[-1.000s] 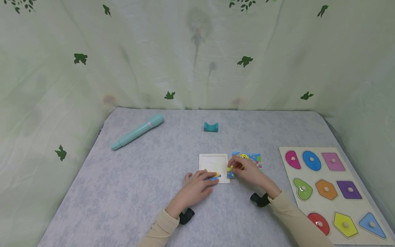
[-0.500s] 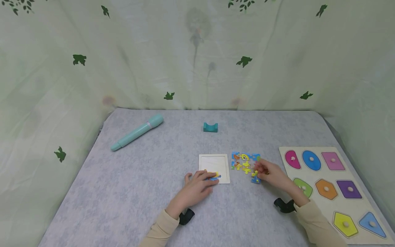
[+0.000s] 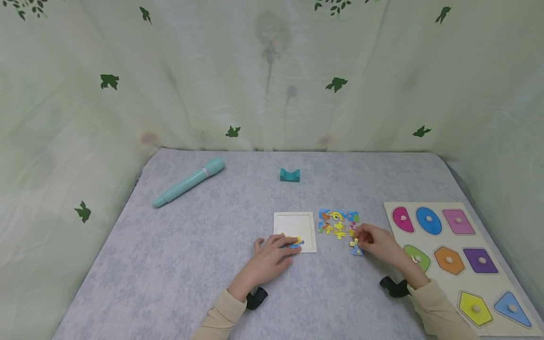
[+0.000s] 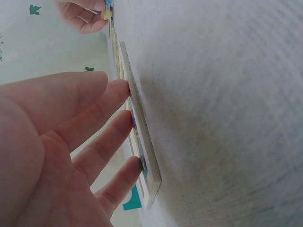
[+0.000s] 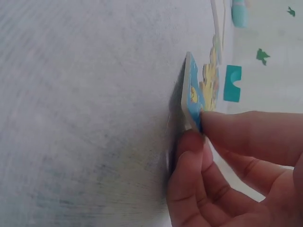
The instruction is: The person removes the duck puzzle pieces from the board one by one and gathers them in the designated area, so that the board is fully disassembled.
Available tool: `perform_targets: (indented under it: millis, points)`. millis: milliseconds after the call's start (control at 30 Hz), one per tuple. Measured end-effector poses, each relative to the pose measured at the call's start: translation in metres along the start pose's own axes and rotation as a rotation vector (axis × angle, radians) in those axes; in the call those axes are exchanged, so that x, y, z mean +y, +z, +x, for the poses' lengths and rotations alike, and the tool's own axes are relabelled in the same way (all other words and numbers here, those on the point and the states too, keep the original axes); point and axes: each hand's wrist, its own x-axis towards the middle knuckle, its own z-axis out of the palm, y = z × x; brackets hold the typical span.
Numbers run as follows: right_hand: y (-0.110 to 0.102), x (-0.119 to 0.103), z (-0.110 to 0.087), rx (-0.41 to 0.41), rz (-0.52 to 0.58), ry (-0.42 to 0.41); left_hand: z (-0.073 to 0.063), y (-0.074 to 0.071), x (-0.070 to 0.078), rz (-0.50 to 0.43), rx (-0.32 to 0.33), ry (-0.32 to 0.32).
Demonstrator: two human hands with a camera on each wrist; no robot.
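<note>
In the head view my right hand [image 3: 379, 243] pinches a blue-and-yellow jigsaw piece [image 3: 356, 248] at the lower right of several joined or closely laid pieces [image 3: 337, 221]. Thumb and fingertips grip one end of this piece [image 5: 193, 92], which is tilted off the cloth in the right wrist view. My left hand [image 3: 270, 259] rests with extended fingers on the near-left part of a square white puzzle tray [image 3: 295, 214]. Under and beside those fingers, blue-and-yellow pieces [image 3: 298, 242] lie in the tray, partly hidden. The left wrist view shows fingertips touching the tray's edge [image 4: 142, 127].
A knob-puzzle board [image 3: 461, 293] with coloured shapes lies at the right, partly under the right forearm. Farther back are a teal notched block [image 3: 290, 175] and a long pale-teal tube [image 3: 189, 183]. Grey cloth [image 3: 170, 264] covers the table.
My right hand has moved right from beside the tray to the lower right of the loose pieces, with a jigsaw piece in its fingers. The left hand has stayed put.
</note>
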Motion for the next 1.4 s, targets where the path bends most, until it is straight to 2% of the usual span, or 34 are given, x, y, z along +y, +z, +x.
perform_targets:
  millis: [400, 533, 633, 900, 1200, 1400]
  points:
    - [0.001, -0.009, 0.001, 0.028, -0.102, 0.058, 0.000, 0.000, -0.001, -0.008, -0.002, 0.018]
    - [0.001, -0.012, 0.002, 0.025, -0.143, 0.059, -0.001, 0.001, -0.001, 0.006, -0.002, 0.022]
    - [-0.001, -0.011, 0.003, 0.019, -0.129, 0.048, -0.001, 0.001, -0.001, 0.007, 0.002, 0.030]
    - [0.001, -0.021, 0.010, 0.051, -0.056, -0.081, -0.004, -0.002, -0.004, -0.015, -0.015, 0.052]
    - [0.030, -0.054, 0.034, -0.042, 0.050, -0.259, -0.016, -0.011, -0.015, -0.017, 0.026, 0.008]
    - [0.051, -0.073, 0.046, -0.100, 0.081, -0.306, -0.019, -0.014, -0.019, -0.030, 0.026, -0.003]
